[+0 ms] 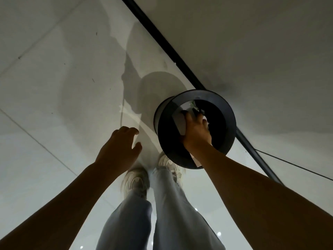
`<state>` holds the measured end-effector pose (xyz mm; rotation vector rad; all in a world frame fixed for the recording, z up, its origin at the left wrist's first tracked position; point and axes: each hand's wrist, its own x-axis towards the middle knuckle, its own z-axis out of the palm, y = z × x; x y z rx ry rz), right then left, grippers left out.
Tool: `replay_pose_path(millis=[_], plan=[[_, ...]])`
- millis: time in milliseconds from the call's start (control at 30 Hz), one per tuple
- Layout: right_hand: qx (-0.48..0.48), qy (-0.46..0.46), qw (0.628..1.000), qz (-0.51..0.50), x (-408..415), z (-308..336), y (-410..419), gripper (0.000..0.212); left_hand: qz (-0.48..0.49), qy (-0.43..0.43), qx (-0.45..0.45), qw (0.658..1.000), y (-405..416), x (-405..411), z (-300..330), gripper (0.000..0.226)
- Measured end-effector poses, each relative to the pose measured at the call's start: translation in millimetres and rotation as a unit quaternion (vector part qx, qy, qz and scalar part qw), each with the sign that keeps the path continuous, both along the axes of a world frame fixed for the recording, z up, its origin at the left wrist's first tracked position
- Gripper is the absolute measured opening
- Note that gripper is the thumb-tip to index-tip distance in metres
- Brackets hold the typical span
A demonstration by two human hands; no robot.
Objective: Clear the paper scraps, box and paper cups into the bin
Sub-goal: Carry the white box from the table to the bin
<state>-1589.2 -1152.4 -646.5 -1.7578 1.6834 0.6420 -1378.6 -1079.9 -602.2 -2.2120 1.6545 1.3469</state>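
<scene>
The right hand is down inside the mouth of the black bin, fingers curled around pale items: what looks like a paper cup on its left side, plus something crumpled at the fingertips (too dark to tell whether it is scraps or part of the box). The bin stands on the tiled floor just ahead of the person's shoes, close to a dark strip along the wall. The left hand hangs beside the bin, apart from it, fingers loosely curled and holding nothing.

This looks like the drop-off step: the load is already over the opening. The next move calls for loosening the right fingers so everything falls inside, then lifting the hand clear of the rim without dragging anything back out.
</scene>
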Motion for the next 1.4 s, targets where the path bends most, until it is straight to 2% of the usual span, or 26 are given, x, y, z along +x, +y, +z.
replay_pose_path(millis=[200,367,633,733,867,1133,1300,1400], plan=[[0.021,-0.003,1.000,-0.001,-2,11,-5,0.083,-0.015,-0.020,-0.009,1.000,1,1,12,0.040],[0.013,-0.005,1.000,0.008,-6,67,-4,0.073,-0.021,-0.028,-0.027,0.999,6,1,61,0.038],[0.003,-0.034,0.999,0.039,8,241,24,0.065,-0.019,-0.038,-0.036,0.998,25,-6,212,0.037],[-0.019,-0.063,0.995,0.075,20,328,38,0.063,-0.017,-0.052,-0.042,0.998,38,-14,290,0.037],[-0.065,-0.096,0.984,0.136,31,413,58,0.058,0.023,-0.076,-0.063,0.995,65,-29,366,0.037],[-0.088,-0.132,0.933,0.322,13,522,125,0.061,0.205,-0.119,-0.058,0.970,164,-86,466,0.040],[-0.040,-0.124,0.889,0.438,-2,567,193,0.063,0.305,-0.142,-0.034,0.941,258,-131,512,0.041],[-0.037,-0.122,0.847,0.516,-4,589,245,0.062,0.337,-0.188,-0.029,0.922,323,-156,532,0.036]])
